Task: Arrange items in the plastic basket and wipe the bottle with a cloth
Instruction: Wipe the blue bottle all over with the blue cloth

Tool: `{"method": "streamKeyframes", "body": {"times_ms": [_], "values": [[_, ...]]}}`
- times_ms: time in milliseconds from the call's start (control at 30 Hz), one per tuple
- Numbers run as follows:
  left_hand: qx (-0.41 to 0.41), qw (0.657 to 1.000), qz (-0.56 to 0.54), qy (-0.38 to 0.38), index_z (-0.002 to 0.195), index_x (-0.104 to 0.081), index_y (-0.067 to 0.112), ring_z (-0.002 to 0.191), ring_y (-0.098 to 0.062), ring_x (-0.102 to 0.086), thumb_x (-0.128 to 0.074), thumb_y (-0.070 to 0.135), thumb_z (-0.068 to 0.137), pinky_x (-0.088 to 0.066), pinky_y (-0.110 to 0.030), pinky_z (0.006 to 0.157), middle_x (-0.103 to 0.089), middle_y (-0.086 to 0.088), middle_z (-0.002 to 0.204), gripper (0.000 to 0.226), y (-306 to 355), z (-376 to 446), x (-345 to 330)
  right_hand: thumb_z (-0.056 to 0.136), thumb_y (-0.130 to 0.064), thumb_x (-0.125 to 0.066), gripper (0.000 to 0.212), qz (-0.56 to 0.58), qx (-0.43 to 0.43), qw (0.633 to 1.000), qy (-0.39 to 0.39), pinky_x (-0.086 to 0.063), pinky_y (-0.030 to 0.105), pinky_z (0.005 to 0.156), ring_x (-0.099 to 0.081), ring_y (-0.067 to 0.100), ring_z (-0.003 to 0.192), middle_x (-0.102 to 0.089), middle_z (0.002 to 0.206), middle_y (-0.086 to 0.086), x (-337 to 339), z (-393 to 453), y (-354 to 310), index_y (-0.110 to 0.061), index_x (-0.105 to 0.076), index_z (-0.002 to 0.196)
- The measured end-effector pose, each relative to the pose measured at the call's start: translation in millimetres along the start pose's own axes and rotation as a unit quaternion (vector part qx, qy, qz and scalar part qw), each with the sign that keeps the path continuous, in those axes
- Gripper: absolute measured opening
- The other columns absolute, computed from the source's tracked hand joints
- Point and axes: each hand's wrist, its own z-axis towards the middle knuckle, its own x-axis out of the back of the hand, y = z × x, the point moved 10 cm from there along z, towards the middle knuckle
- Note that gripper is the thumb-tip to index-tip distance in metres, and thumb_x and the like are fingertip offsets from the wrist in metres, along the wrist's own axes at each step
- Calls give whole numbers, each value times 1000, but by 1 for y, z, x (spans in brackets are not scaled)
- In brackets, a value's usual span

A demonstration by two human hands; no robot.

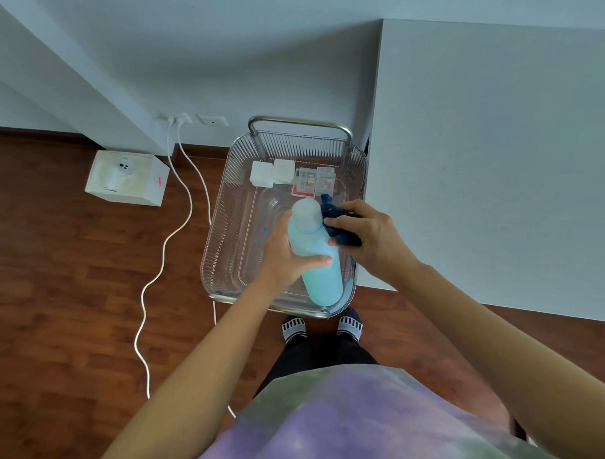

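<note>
A light blue bottle (319, 260) with a pale cap is held tilted above the clear ribbed plastic basket (222, 226). My left hand (290, 254) grips the bottle's body from the left, thumb across its front. My right hand (369, 238) holds a bunched dark blue cloth (339, 227) against the bottle's upper right side, just under the cap. At the far end of the basket lie two white folded squares (272, 173) and small clear cases with red parts (314, 181).
The basket sits on a metal-framed cart (298, 121) against a white cabinet (495, 160) on the right. A white box (128, 182) stands on the wooden floor at left. White cables (163, 245) run from wall sockets across the floor. My feet (321, 328) stand right before the cart.
</note>
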Motion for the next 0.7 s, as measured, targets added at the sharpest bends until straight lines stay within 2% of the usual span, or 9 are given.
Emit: {"method": "streamKeyframes", "body": {"times_ms": [67, 167, 233, 300, 400, 467, 500, 600, 700], "values": [[-2, 1000, 2, 19, 129, -49, 9, 112, -24, -62, -92, 5, 60, -54, -45, 94, -63, -11, 121, 81, 1, 1, 3, 73, 1, -78, 31, 5, -5, 1000, 6, -47, 29, 86, -65, 38, 91, -63, 108, 26, -3, -1, -2, 3, -72, 104], [4, 994, 22, 107, 121, -48, 17, 96, 3, -61, -93, 14, 59, -49, -13, 81, -64, 2, 110, 76, 1, -11, 3, 75, 1, -77, 30, 6, -2, 1000, 10, -48, 30, 86, -66, 38, 91, -62, 106, 27, -6, -3, -6, 5, -72, 104], [-1, 986, 28, 166, 123, -46, 15, 88, 6, -57, -92, 17, 60, -42, -1, 75, -59, 8, 107, 78, 4, -22, 1, 75, 2, -77, 29, 1, 5, 1000, 5, -49, 33, 85, -65, 39, 91, -63, 106, 27, -8, -2, -9, 5, -72, 103], [-10, 984, 33, 173, 127, -42, 10, 96, -2, -55, -90, 17, 63, -44, -6, 80, -56, 4, 113, 81, 6, -24, -3, 74, 2, -77, 29, 0, 4, 1000, 3, -50, 34, 85, -65, 38, 91, -63, 106, 26, -4, -2, -6, 5, -72, 103], [-24, 998, 22, 48, 138, -36, 5, 120, -21, -53, -87, 5, 67, -47, -33, 100, -51, -11, 132, 87, 9, -10, -9, 74, -2, -78, 31, 4, -9, 1000, -1, -48, 29, 86, -66, 36, 92, -63, 108, 24, 2, -2, 3, 2, -72, 105], [-18, 1000, 13, -20, 142, -38, 9, 125, -22, -53, -89, 4, 66, -48, -37, 101, -54, -10, 135, 92, 7, -2, -5, 74, -3, -79, 33, 11, -16, 1000, 0, -49, 30, 87, -66, 35, 92, -63, 109, 23, 1, -2, 5, 2, -72, 106], [-16, 999, 17, -24, 140, -42, 11, 122, -20, -55, -91, 7, 64, -49, -37, 99, -56, -7, 132, 91, 7, 1, -1, 74, -3, -79, 33, 16, -19, 1000, 4, -51, 32, 86, -66, 36, 91, -63, 108, 24, -1, -2, 5, 3, -72, 106], [-23, 997, 70, 30, 133, -49, 11, 116, -23, -56, -94, 19, 60, -49, -42, 96, -59, -7, 125, 86, 13, -1, 4, 74, -2, -78, 34, 22, -29, 999, 15, -51, 34, 87, -66, 38, 92, -61, 109, 26, -6, -5, 4, 4, -71, 107], [-17, 981, 131, 140, 126, -51, 8, 107, -24, -51, -91, 24, 61, -49, -43, 89, -56, -5, 114, 78, 14, -13, 10, 75, -4, -79, 37, 25, -26, 999, 7, -47, 28, 89, -65, 34, 94, -59, 112, 24, -14, -10, -2, 2, -70, 110]]}}
